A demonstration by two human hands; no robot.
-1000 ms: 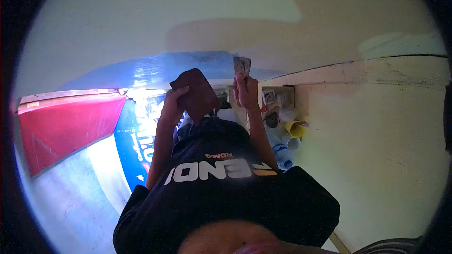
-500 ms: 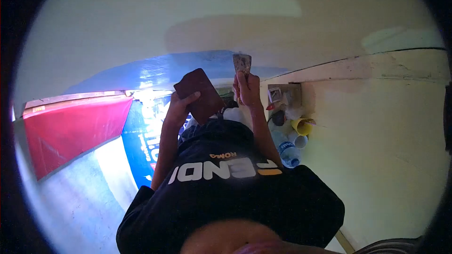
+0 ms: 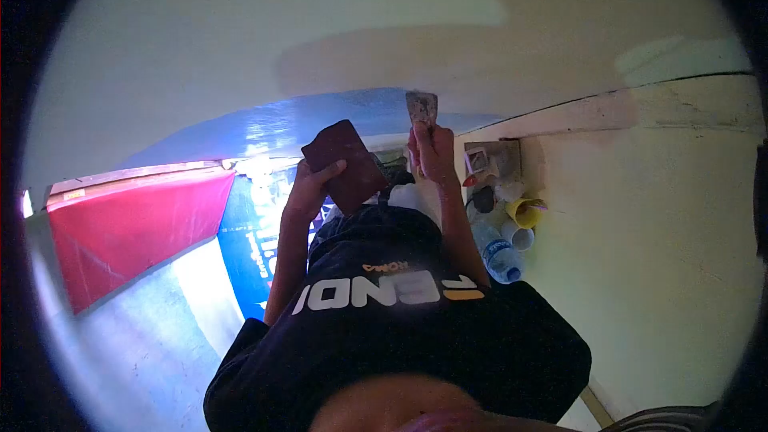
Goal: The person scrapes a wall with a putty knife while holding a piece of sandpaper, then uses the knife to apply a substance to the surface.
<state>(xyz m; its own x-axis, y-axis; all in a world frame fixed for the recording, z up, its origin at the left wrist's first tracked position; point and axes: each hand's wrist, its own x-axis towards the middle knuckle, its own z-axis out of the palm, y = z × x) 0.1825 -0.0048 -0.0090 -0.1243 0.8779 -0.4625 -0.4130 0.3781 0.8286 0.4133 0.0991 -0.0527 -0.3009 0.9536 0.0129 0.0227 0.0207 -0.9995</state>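
Observation:
My left hand (image 3: 314,188) grips a dark reddish-brown sheet of sandpaper (image 3: 344,166), its thumb lying across the front face. The sheet is tilted, with one corner pointing up. In my right hand (image 3: 433,152) is a putty knife (image 3: 422,108), its worn, stained blade upward and my fingers wrapped round the handle. That blade overlaps the edge of a blue area (image 3: 296,120) on the pale wall (image 3: 336,0) in this view. Both hands are out in front of my body, the sandpaper left of the knife.
A red sheet (image 3: 144,228) hangs at the left, beside a blue printed banner (image 3: 244,248). To the right stand a yellow cup (image 3: 524,212), a white cup (image 3: 520,238) and a clear plastic bottle (image 3: 502,258). A pale side wall (image 3: 648,256) bounds the right.
The hands, the sandpaper and the putty knife appear slightly farther right, and the surroundings shift with them. Both grips stay the same.

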